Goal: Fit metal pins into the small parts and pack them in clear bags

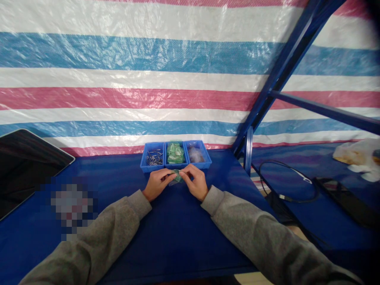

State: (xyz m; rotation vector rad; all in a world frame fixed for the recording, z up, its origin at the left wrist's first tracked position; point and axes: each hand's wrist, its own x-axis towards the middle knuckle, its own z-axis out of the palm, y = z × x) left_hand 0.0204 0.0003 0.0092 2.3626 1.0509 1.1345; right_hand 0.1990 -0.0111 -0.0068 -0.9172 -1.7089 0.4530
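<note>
Between my two hands is a small green-and-clear plastic packet (177, 176), just in front of the bins. My left hand (156, 183) pinches its left side, and my right hand (195, 183) pinches its right side. What lies inside the packet is too small to make out. Behind them stand three blue bins in a row. The left bin (143, 163) holds several thin metal pieces (154, 157). Green packets (175, 152) fill the middle bin (175, 165). In the right bin (209, 158) are clear plastic bags (196, 154).
A dark flat screen (26, 170) leans at the left, near a blurred-out patch (73, 204). A blue metal frame (267, 95) rises right of the bins. Beyond it lie a black cable (292, 200), a dark phone-like slab (344, 202) and a plastic bag (356, 154). Striped sheeting (148, 95) hangs behind.
</note>
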